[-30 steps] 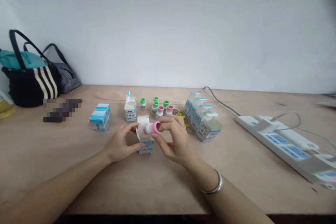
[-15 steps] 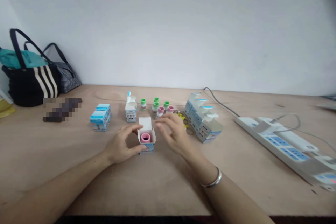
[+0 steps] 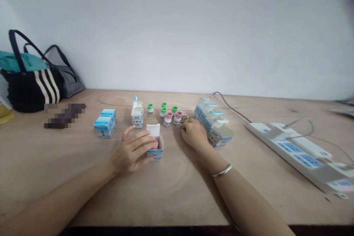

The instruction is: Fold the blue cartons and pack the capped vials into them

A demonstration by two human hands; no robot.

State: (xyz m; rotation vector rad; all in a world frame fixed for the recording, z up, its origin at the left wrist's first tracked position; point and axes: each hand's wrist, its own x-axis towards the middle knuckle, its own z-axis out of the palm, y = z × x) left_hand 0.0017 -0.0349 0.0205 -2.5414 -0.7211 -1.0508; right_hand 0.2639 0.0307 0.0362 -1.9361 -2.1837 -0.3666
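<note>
the left hand (image 3: 132, 150) lies with loose fingers against an open blue and white paper box (image 3: 155, 153) on the desk (image 3: 69, 162). a bottle with a pink cap (image 3: 155, 144) stands straight up inside it. the right hand (image 3: 194, 134) is curled at a small yellow thing (image 3: 184, 120), but i cannot tell if it grips. the box words are too small to read.

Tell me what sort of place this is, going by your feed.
Probably a simple indoor workroom or packing bench, though I can't be sure: a bare plywood table with a power strip on it, a striped tote bag by the wall, and small cartons and small capped bottles set out together.
</note>
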